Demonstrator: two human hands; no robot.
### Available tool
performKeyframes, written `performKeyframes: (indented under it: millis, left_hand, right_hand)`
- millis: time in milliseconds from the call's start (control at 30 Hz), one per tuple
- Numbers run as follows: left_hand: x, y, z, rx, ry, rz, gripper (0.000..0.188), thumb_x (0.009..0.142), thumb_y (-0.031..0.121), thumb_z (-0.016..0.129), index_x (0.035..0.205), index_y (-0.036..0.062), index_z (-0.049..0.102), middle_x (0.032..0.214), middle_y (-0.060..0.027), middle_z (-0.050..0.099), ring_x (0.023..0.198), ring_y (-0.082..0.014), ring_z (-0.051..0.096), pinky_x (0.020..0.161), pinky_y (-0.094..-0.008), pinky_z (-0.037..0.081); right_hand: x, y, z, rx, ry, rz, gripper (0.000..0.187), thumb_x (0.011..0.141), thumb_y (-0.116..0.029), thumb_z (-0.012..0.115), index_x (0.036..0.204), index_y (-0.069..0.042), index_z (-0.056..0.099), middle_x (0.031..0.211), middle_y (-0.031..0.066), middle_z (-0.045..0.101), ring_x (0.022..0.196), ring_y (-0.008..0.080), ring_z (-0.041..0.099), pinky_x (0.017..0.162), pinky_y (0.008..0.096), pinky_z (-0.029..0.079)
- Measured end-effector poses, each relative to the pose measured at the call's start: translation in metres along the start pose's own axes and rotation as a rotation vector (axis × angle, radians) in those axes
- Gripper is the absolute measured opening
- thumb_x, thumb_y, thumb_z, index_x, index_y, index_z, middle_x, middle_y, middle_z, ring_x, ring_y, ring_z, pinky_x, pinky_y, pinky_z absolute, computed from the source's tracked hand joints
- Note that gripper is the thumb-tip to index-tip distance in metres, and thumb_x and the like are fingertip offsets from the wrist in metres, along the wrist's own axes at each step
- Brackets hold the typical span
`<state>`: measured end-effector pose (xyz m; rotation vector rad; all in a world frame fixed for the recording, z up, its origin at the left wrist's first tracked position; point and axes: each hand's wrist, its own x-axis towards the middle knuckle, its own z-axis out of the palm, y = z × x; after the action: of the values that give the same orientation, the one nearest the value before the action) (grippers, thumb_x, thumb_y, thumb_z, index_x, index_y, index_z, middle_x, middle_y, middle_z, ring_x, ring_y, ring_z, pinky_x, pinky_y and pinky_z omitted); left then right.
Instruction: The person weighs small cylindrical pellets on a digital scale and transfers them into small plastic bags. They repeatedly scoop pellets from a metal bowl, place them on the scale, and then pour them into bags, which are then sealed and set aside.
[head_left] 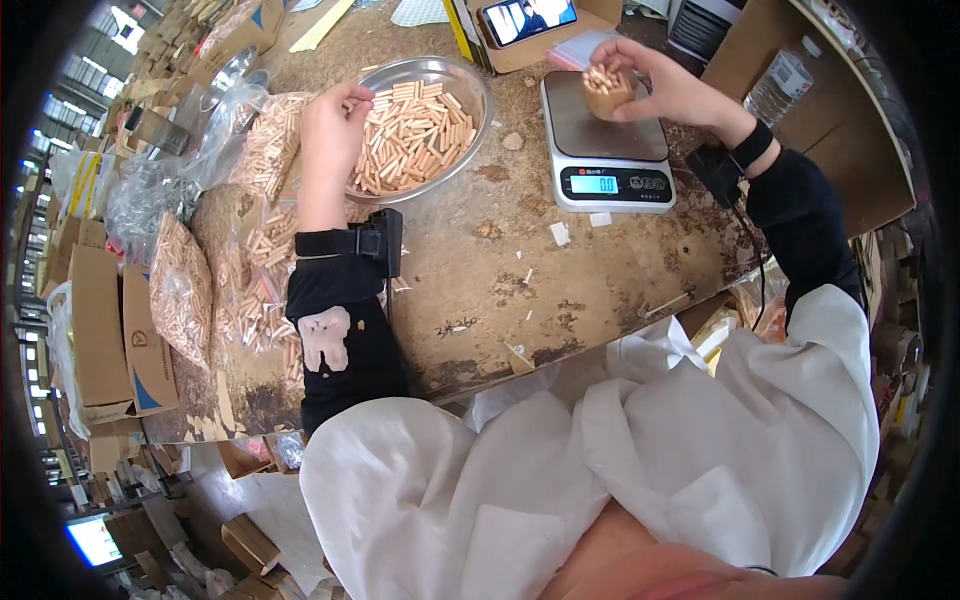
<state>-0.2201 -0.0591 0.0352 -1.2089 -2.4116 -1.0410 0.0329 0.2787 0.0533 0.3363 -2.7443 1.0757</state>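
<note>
My right hand grips a small tan cup filled with short wooden dowels, just over the steel plate of a white digital scale; whether the cup touches the plate I cannot tell. At the left rim of a round metal bowl is my left hand, its fingers drawn together at the bowl's edge. What those fingers hold, if anything, is hidden. A heap of wooden dowels lies in the bowl.
Clear plastic bags of dowels crowd the table's left side, beside cardboard boxes. A phone leans in an open carton at the back. A water bottle stands in a cardboard box at right. Paper scraps dot the worn tabletop.
</note>
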Motion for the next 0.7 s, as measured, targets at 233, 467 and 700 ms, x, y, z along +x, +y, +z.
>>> performKeyframes:
  millis: [233,467,700]
  left_hand:
    - [-0.002,0.003,-0.002,0.075,-0.026,0.008,0.011,0.082,0.005,0.068,0.093,0.0017,0.069,0.084,-0.0135,0.071,0.073,-0.0267,0.067,0.068,-0.0353,0.052]
    - [-0.002,0.012,-0.005,0.053,-0.042,0.087,0.01,0.084,0.004,0.067,0.094,0.0002,0.068,0.086,-0.0132,0.071,0.08,-0.0266,0.069,0.074,-0.0339,0.053]
    - [-0.006,0.028,-0.008,0.126,-0.094,0.079,0.011,0.088,0.004,0.067,0.097,0.0003,0.067,0.086,-0.011,0.071,0.082,-0.0198,0.068,0.076,-0.0303,0.051]
  right_hand:
    - [-0.014,0.004,0.005,-0.051,-0.048,0.145,0.089,0.077,-0.021,0.08,0.15,-0.011,0.031,0.138,0.0098,0.048,0.13,0.0243,0.044,0.115,0.0396,0.029]
    - [-0.035,0.056,-0.016,0.273,0.223,0.018,0.07,0.096,-0.041,0.059,0.152,-0.011,0.029,0.145,0.0109,0.046,0.137,0.0238,0.038,0.115,0.0387,0.028]
    - [-0.059,0.142,-0.011,-0.401,0.304,0.12,0.063,0.097,-0.035,0.06,0.151,-0.018,0.033,0.156,0.0161,0.029,0.142,0.0308,0.033,0.115,0.0398,0.031]
